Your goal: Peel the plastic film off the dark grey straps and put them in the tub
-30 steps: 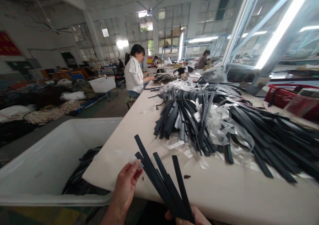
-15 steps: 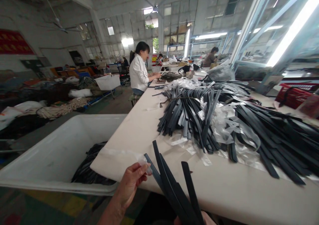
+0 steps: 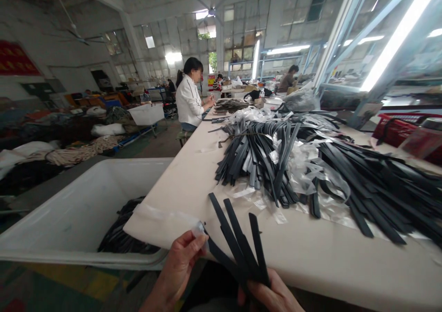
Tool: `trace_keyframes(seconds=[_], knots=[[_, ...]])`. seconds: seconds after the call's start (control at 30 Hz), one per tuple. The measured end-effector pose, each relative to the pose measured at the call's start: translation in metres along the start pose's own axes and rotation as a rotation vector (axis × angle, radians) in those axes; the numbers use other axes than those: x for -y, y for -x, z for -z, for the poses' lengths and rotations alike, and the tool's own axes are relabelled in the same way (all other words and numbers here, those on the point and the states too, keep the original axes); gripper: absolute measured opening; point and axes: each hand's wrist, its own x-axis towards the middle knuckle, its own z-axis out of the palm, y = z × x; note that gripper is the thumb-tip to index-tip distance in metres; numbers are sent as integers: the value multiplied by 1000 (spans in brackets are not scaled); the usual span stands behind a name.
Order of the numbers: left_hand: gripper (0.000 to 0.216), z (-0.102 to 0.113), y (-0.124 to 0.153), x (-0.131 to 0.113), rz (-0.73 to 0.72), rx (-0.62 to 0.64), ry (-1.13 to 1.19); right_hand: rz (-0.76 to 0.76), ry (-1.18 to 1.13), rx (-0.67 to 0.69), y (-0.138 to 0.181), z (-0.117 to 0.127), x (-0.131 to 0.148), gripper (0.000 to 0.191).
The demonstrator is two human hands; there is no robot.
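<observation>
My right hand (image 3: 271,294) sits at the bottom edge, closed around a fan of several black strips (image 3: 238,240) that point up and away over the table's near edge. My left hand (image 3: 179,268) is beside them on the left, its thumb and fingers pinched on a clear plastic sleeve (image 3: 169,217) that trails off to the left from the leftmost strip. Farther along the pale table (image 3: 193,183) lies a large heap of black strips (image 3: 311,169) mixed with clear plastic wrappers.
A big white bin (image 3: 79,210) stands left of the table with black strips in its bottom. A person in a white top (image 3: 188,102) sits at the far end; another person (image 3: 288,79) works beyond. A red basket (image 3: 397,130) stands at right.
My left hand has drawn the clear sleeve farther left off the strip. My right hand has risen into view at the bottom, and the fanned strips have tilted slightly.
</observation>
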Motion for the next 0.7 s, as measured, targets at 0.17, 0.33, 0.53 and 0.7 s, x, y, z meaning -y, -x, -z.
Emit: trace_keyframes(seconds=[0.17,0.33,0.53,0.7], knots=[[22,-7,15,14,64,84,13,6,-99,-6,-8,-16,18,54],[22,-6,15,26,113,-32,187,31,55,-62,-15,-27,30,40],[10,6,7,3,140,-362,474,69,255,-136,-5,-18,21,42],[11,2,10,-2,151,-279,495,76,360,-100,-7,-30,26,27]])
